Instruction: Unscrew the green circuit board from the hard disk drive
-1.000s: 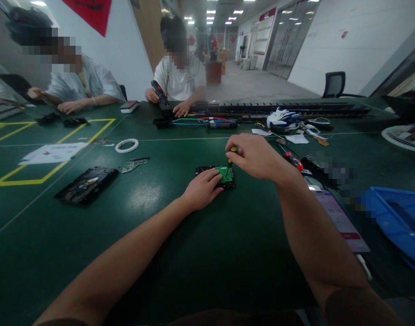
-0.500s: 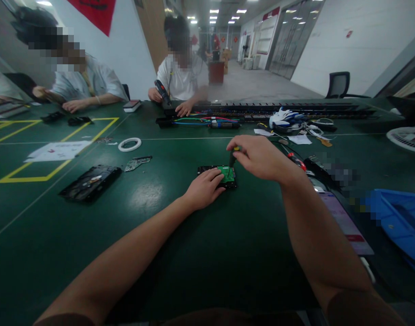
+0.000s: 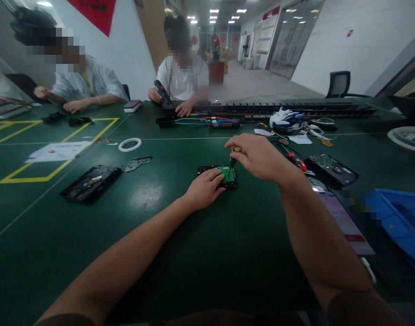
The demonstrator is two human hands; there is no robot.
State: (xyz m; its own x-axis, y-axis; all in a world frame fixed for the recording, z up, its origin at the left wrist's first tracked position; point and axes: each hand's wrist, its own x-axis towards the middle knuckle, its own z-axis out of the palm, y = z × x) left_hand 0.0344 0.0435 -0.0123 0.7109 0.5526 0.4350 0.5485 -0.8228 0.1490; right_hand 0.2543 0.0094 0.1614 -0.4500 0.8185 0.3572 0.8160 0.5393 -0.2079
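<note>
In front of me on the green table lies a hard drive [image 3: 231, 184] with its green circuit board [image 3: 225, 174] facing up. My left hand [image 3: 204, 189] holds it steady, fingers across the board and thumb along the near edge. Closed around a screwdriver [image 3: 232, 162] with a dark and yellow handle, my right hand [image 3: 253, 156] keeps the tool nearly upright. The screwdriver's tip meets the right part of the green board; the exact screw is too small to make out.
Left are another opened drive [image 3: 92, 182], a loose circuit board [image 3: 138, 163] and a tape roll [image 3: 130, 145]. Right are a red-handled screwdriver [image 3: 296, 161], a further drive [image 3: 331, 170], a phone [image 3: 345, 222] and a blue bin [image 3: 399, 222]. Across the table, a person holds a power screwdriver [image 3: 162, 92].
My right hand has shifted very slightly left and up with the screwdriver. My left hand and the hard drive stay in place.
</note>
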